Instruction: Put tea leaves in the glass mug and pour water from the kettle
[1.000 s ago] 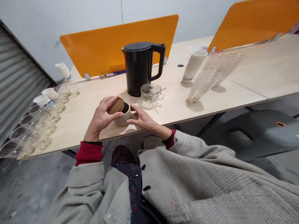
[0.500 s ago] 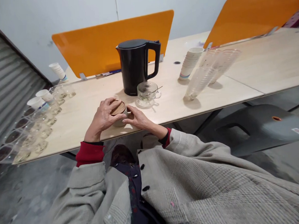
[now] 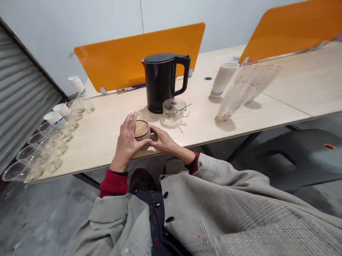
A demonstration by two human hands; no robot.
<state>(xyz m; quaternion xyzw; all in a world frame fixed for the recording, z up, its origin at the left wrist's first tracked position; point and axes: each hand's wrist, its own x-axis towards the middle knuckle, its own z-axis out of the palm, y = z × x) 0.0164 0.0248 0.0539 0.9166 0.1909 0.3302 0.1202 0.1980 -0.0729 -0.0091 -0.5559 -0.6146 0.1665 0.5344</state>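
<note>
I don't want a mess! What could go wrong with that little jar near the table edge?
The small jar with the wooden lid sits close to the table's front edge, held between the left hand and right hand; a slip could send it off. The glass cup and black kettle stand just behind, so a quick reach might bump them.

Even, soft light; faint shadows; wide-angle edge distortion.

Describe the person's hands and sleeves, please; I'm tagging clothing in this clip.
Both the left hand and right hand are bare: no gloves, no rings visible. Each wrist shows a red knit cuff under a loose, beige textured-weave coat sleeve with dark buttons.
</note>
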